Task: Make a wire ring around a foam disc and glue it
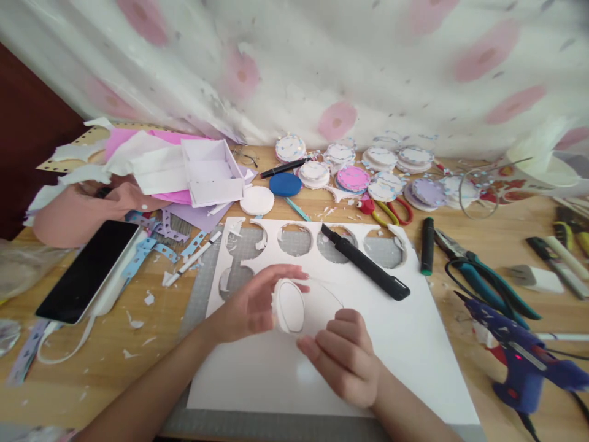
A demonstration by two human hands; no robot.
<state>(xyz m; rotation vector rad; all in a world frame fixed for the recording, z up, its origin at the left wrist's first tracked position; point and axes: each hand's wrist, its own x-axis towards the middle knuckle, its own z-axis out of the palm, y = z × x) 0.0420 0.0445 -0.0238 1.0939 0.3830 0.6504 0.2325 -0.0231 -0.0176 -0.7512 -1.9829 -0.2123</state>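
My left hand (pixel 251 304) and my right hand (pixel 343 356) together hold a white foam disc (pixel 289 306) on edge, just above a white foam sheet (pixel 405 344). The left fingers curl round the disc's left rim; the right fingers pinch its lower right side. Round holes (pixel 294 239) are cut along the sheet's far edge. A thin wire ring (pixel 329 294) lies on the sheet right beside the disc. A black craft knife (pixel 365 263) rests diagonally on the sheet behind my hands.
The sheet lies on a grey cutting mat (pixel 202 276) on a wooden table. Several decorated foam discs (pixel 354 178), red scissors (pixel 386 212), a marker (pixel 427 245), teal pliers (pixel 483 279) and a blue glue gun (pixel 524 362) sit to the right; a phone (pixel 87 270) and paper scraps sit left.
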